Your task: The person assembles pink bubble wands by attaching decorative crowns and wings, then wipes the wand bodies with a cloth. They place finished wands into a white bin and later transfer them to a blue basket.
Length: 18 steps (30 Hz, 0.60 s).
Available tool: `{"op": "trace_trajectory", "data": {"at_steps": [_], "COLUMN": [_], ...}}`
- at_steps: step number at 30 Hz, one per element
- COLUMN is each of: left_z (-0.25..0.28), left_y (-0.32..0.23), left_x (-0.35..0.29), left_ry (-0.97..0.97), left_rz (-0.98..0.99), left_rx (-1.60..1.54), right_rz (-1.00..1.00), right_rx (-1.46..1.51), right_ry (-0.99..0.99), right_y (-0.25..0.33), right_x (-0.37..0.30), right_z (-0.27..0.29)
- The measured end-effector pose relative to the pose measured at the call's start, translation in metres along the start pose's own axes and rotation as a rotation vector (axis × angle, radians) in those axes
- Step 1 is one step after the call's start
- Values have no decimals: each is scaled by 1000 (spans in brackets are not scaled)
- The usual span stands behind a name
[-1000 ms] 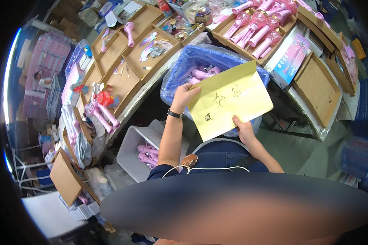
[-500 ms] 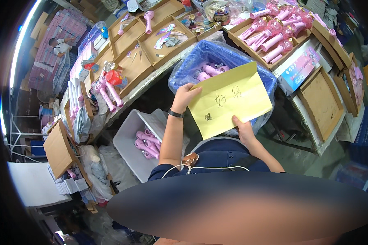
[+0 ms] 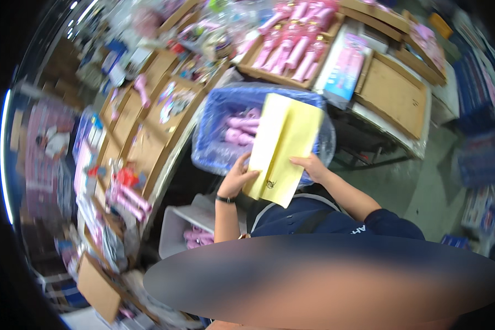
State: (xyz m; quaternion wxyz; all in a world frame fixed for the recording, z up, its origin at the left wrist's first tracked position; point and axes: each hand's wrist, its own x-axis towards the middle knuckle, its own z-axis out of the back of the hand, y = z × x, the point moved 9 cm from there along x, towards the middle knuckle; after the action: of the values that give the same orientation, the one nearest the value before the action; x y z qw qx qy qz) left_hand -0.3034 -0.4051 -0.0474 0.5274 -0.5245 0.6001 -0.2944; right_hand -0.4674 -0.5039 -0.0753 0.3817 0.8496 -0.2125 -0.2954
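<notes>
Folding lengthwise since a second earlier, the yellow sheet (image 3: 283, 146) stood narrower, pinched between left hand (image 3: 238, 177) and right hand (image 3: 312, 166), above the blue-lined bin (image 3: 214, 140).

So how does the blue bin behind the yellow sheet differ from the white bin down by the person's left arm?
The blue bin is bigger, lined with clear plastic, and partly hidden by the yellow sheet; the white bin is smaller, unlined and sits lower, beside the workbench. Both hold pink toys.
</notes>
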Motion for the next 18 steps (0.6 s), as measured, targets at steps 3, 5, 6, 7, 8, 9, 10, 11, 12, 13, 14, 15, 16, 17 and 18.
{"op": "trace_trajectory", "data": {"at_steps": [3,5,6,7,8,9,10,11,12,13,14,15,16,17,18], "left_z": [-8,-8,-11,-11,-22,-30,-40,-50,-54,-59,-57,-54,-50,-44,-36], "left_y": [2,-4,-6,-6,-5,0,2,2,9,10,16,25,31,43,45], "left_x": [18,29,33,35,40,43,46,47,49,48,48,49,50,49,42], "left_ry": [-131,-267,-317,-389,-344,-320,-276,-199,-177,-120,-116,-104,-74,-68,-83], "left_rz": [-64,-177,-231,-261,-270,-245,-245,-269,-223,-258,-243,-171,-140,-44,-67], "left_rx": [-138,-219,-243,-285,-273,-276,-220,-152,-108,-88,-57,13,60,103,203], "right_rz": [72,20,61,5,-11,-37,14,55,160,204,317,417,426,465,487], "right_rx": [349,260,134,-21,-11,-9,25,50,52,84,136,206,359,392,447], "right_ry": [57,-40,-27,-121,-164,-211,-295,-382,-480,-578,-634,-657,-756,-758,-819], "right_y": [9,-1,-1,-10,-15,-21,-17,-12,1,10,27,47,59,76,89], "right_x": [-1,-6,-11,-15,-20,-23,-25,-28,-29,-32,-32,-33,-33,-33,-34], "right_z": [-10,-8,-11,-4,0,7,21,38,58,82,107,135,170,197,225]}}
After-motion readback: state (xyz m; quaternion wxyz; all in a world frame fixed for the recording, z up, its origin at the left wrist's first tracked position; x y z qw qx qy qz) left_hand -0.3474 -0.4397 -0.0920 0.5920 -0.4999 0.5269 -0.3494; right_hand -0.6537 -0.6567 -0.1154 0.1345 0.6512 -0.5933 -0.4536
